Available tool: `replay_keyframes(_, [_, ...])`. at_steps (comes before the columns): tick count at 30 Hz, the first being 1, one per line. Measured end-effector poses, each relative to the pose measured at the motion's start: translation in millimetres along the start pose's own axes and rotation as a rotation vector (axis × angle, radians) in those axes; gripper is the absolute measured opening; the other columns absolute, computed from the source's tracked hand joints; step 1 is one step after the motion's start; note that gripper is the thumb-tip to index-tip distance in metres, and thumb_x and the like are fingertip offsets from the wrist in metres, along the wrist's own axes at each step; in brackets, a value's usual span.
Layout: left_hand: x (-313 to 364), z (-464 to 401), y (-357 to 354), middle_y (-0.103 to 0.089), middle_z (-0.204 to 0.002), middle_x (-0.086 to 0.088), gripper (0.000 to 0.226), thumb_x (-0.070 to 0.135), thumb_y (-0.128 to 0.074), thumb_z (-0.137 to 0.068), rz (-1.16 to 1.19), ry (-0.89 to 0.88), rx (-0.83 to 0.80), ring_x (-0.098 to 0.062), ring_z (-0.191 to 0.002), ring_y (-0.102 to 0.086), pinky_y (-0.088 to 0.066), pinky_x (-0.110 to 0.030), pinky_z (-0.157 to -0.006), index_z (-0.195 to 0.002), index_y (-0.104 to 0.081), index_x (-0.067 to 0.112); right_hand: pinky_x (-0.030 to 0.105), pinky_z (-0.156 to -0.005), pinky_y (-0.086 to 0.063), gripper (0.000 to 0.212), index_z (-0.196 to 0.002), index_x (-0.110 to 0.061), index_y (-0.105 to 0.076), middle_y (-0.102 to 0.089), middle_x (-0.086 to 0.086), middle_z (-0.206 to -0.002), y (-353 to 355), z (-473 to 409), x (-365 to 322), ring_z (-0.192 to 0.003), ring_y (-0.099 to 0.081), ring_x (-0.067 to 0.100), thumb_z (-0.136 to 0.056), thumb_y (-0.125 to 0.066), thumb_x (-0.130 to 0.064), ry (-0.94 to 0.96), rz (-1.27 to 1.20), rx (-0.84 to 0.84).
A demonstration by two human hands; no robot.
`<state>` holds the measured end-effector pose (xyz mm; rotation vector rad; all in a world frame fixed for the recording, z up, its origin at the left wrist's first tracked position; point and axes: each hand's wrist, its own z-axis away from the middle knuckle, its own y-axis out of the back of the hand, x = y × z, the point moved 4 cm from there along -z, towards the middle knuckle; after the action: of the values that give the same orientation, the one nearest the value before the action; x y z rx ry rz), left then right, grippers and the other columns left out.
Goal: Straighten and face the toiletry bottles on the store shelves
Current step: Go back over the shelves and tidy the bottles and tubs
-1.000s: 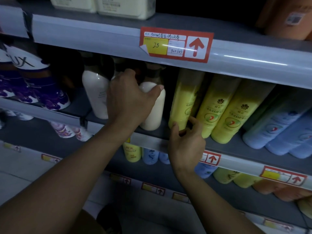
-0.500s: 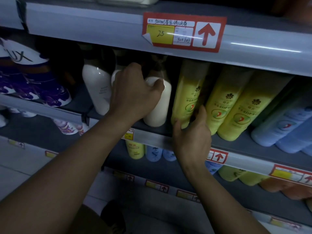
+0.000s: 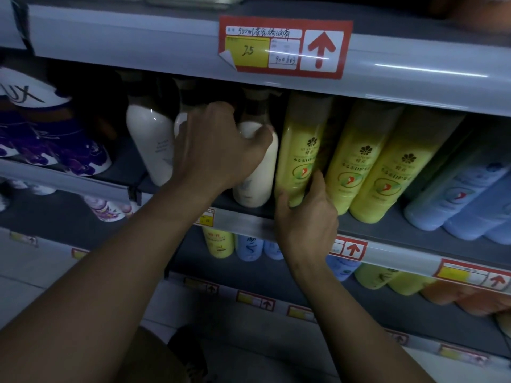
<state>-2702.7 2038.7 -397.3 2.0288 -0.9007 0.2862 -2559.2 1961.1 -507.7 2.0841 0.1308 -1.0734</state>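
The grey shelf [image 3: 387, 230] carries a row of bottles: white ones [image 3: 150, 145] at left, three yellow ones [image 3: 359, 167] in the middle, pale blue ones [image 3: 456, 200] at right. The next shelf [image 3: 33, 175] to the left holds purple-flowered bottles [image 3: 69, 153].

Middle shelf [image 3: 387, 233]: three white bottles [image 3: 152, 145], three yellow bottles [image 3: 298, 150], at least two blue bottles [image 3: 453, 200]. Two hands: left hand [image 3: 218, 150], right hand [image 3: 307, 219]. One large red price tag [image 3: 284, 47].

Upright cream bottle [image 3: 260, 172] beside yellow bottle [image 3: 300, 150] (label outward), mid-shelf.
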Motion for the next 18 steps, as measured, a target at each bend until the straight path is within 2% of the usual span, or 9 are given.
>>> replay_keyframes(3, [-6.0,-6.4,-2.1,-0.061,-0.067,-0.004,0.047,0.053,-0.064,-0.074,0.074,0.027,-0.055,-0.028,-0.074,-0.064,-0.045,-0.034,-0.064,-0.068,-0.061,0.006,0.038,-0.082,-0.053,0.057,-0.142,-0.022,-0.052,-0.071,0.004,-0.122,0.0,-1.6,2.1,-0.105,-0.067,0.031,-0.092,-0.068,-0.042,-0.008,-0.006,0.010])
replay_keyframes(5, [-7.3,-8.4,-0.5,-0.063,-0.066,-0.007,0.050,0.052,-0.067,-0.073,0.098,0.037,-0.054,-0.026,-0.070,-0.064,-0.047,-0.035,-0.062,-0.070,-0.063,0.002,0.035,-0.080,-0.053,0.051,-0.137,-0.024,-0.057,-0.072,0.000,-0.119,-0.6,-0.2,4.3,-0.102,-0.068,0.028,-0.091,-0.070,-0.044,-0.013,-0.006,0.030])
replay_keyframes(8, [-7.6,-7.8,2.1,-0.060,-0.064,-0.007,0.052,0.056,-0.068,-0.073,0.075,0.032,-0.049,-0.027,-0.069,-0.062,-0.041,-0.033,-0.061,-0.064,-0.058,0.005,0.035,-0.081,-0.053,0.048,-0.137,-0.025,-0.058,-0.073,0.000,-0.117,-1.4,2.8,5.3,-0.101,-0.069,0.027,-0.093,-0.070,-0.040,-0.029,-0.016,0.067])
replay_keyframes(11, [-7.4,-6.9,3.0,-0.057,-0.064,-0.005,0.053,0.057,-0.073,-0.076,0.056,0.053,-0.046,-0.028,-0.071,-0.060,-0.040,-0.032,-0.063,-0.065,-0.057,0.007,0.035,-0.082,-0.053,0.048,-0.138,-0.023,-0.059,-0.073,0.001,-0.118,-1.2,3.0,6.3,-0.101,-0.069,0.027,-0.093,-0.069,-0.039,-0.040,-0.002,0.104])
replay_keyframes(16, [-4.2,-3.8,4.7,-0.049,-0.065,0.005,0.055,0.055,-0.081,-0.079,-0.002,0.125,-0.013,-0.022,-0.076,-0.049,-0.035,-0.030,-0.066,-0.062,-0.047,0.016,0.037,-0.081,-0.055,0.046,-0.131,-0.019,-0.064,-0.075,0.004,-0.112,-4.2,5.7,9.7,-0.096,-0.070,0.028,-0.092,-0.069,-0.043,-0.056,-0.018,0.182])
replay_keyframes(18, [-1.9,-2.6,4.4,-0.046,-0.066,0.006,0.057,0.058,-0.081,-0.079,-0.018,0.104,-0.007,-0.021,-0.080,-0.045,-0.034,-0.031,-0.068,-0.062,-0.044,0.018,0.037,-0.087,-0.056,0.049,-0.132,-0.017,-0.065,-0.075,0.005,-0.116,-5.8,10.0,10.7,-0.102,-0.070,0.027,-0.091,-0.070,-0.043,-0.067,-0.045,0.207])
